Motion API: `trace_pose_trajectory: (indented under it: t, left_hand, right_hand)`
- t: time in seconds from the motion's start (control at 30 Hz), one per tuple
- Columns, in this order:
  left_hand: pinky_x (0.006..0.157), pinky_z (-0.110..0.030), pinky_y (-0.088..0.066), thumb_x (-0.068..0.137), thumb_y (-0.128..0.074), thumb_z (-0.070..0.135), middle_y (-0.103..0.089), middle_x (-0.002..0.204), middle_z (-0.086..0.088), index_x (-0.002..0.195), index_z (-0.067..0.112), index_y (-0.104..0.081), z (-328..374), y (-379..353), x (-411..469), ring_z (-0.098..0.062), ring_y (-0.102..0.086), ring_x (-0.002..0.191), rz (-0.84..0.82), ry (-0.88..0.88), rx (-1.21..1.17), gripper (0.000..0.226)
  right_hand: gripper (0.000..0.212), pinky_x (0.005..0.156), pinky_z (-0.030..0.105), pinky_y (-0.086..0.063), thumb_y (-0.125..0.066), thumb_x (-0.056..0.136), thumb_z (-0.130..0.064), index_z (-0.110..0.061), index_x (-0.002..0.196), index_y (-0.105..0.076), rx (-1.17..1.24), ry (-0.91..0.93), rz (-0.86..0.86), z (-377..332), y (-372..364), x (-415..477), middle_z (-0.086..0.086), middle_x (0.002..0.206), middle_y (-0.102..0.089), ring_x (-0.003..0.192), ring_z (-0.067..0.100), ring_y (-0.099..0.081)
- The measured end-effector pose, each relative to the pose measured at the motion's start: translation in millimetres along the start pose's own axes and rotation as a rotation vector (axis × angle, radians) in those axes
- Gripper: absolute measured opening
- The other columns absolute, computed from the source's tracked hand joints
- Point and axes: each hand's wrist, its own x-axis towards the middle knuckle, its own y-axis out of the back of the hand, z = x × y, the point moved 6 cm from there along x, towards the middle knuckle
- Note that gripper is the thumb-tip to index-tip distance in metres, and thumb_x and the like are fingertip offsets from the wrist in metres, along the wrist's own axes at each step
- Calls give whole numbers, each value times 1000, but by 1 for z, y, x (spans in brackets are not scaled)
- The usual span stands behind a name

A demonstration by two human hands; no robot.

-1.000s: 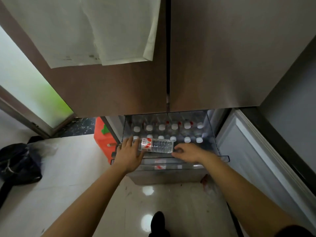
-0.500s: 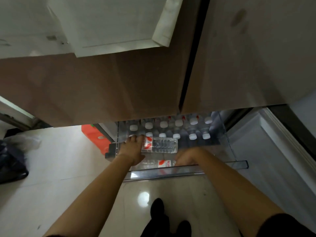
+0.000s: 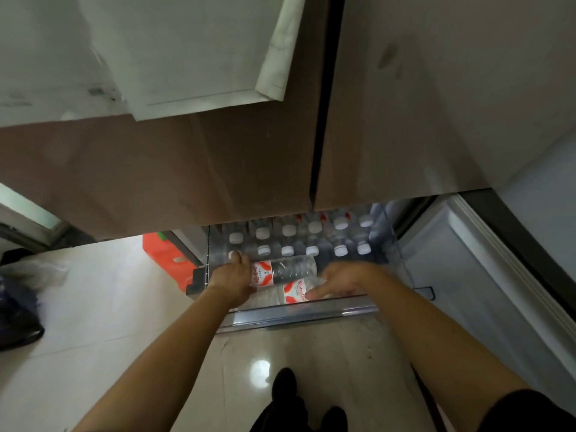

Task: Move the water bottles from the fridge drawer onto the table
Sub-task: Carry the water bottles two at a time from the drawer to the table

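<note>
The clear fridge drawer (image 3: 296, 313) stands pulled out below the closed upper doors. Two rows of upright water bottles (image 3: 314, 227) with white caps fill its back. A water bottle (image 3: 293, 269) with a red-and-white label lies sideways across the front, and my left hand (image 3: 232, 279) grips its capped end. Beneath it lies a second labelled bottle (image 3: 294, 294). My right hand (image 3: 343, 280) is slightly blurred; its spread fingers touch this lower bottle's label without closing around it.
The brown upper fridge doors (image 3: 218, 166) overhang the drawer, with white paper (image 3: 156, 57) stuck on them. An open lower door panel (image 3: 467, 275) stands at the right. An orange crate (image 3: 165, 254) and a black bag (image 3: 15, 313) sit on the tiled floor at the left.
The drawer now sits further out from the fridge. My right hand has dropped from the end of the held bottle to the lower lying bottle. My left hand keeps its grip.
</note>
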Motion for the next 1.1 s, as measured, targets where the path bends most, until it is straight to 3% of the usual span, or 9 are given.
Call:
trace_pose_trajectory:
  t: [0.17,0.27,0.37,0.53,0.67,0.77,0.83,0.97,1.1]
  left_hand:
    - [93,-39,-50,73,-71,62,-58,126,-8,133,21,-39,14,47,-30,-28,-60,110,125,-45,4,79]
    - [85,-40,-55,73,-71,61,-58,124,-4,131,26,-45,32,77,-46,-28,-63,105,235,-116,13,73]
    - [84,-40,-53,76,-72,53,-57,126,-4,130,26,-49,51,100,-55,-31,-61,108,290,-143,14,65]
    - [81,-36,-52,75,-75,51,-58,117,-2,118,23,-60,56,101,-60,-26,-60,105,387,-85,-293,53]
    - [90,-40,-51,71,-61,62,-57,110,-1,113,28,-59,56,63,-58,-24,-54,111,299,-36,-643,55]
    - [92,-43,-53,70,-71,61,-61,116,10,119,38,-49,52,39,-54,-13,-61,107,229,-54,-822,58]
    - [92,-40,-54,63,-79,55,-61,115,13,122,37,-44,50,34,-50,-12,-62,106,204,-83,-811,71]
    - [93,-40,-53,70,-87,33,-64,120,1,129,25,-41,49,33,-44,-21,-62,110,256,-95,-774,75]
    - [88,-35,-53,69,-87,33,-64,114,6,122,26,-42,45,30,-43,-21,-63,108,283,-87,-799,70]
  right_hand:
    - [64,74,27,-50,-84,65,-62,-12,104,-70,0,14,261,13,48,-39,-1,102,-66,90,15,-61]
    - [54,81,32,-55,-89,66,-47,-11,101,-69,9,23,356,16,68,-64,4,101,-68,91,20,-65]
    - [52,82,35,-56,-89,68,-45,-9,100,-69,28,27,426,15,82,-80,7,101,-68,92,22,-66]
    - [36,74,33,-52,-89,68,-36,-17,86,-64,103,120,532,0,74,-92,5,99,-66,92,22,-62]
    - [47,84,34,-52,-81,72,-43,-31,110,-55,366,211,433,0,35,-81,-12,109,-59,102,13,-59]
    - [53,91,36,-49,-67,84,-57,-38,127,-43,420,297,451,0,7,-72,-8,123,-56,112,16,-57]
    - [59,97,40,-50,-63,84,-65,-43,132,-38,442,333,512,2,-2,-69,-6,132,-55,117,16,-56]
    - [90,98,38,-50,-81,63,-68,-46,135,-31,381,325,555,4,-8,-61,-7,135,-53,118,15,-55]
    - [81,91,31,-50,-86,68,-51,-37,127,-32,504,278,670,7,-2,-53,-4,126,-57,112,16,-57]
